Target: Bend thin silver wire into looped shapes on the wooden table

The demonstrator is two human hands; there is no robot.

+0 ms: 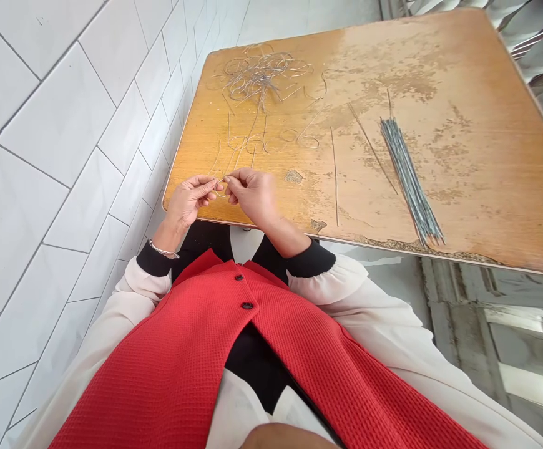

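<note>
A thin wire piece [220,185] sits between the left hand [188,199] and right hand [253,193]; both pinch its ends; the bundle of straight wires [409,181] lies well apart.

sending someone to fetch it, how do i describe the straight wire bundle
On the worn wooden table, look at the right half. The bundle of straight grey wires lies slantwise, ending by the near edge. Unlike the tangled pile at the far left, its wires are unbent and packed together.

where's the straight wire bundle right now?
Head view: the straight wire bundle lies on the wooden table, right of the left hand and right hand pinching a bent wire; its near end is by the table's front edge.
</note>
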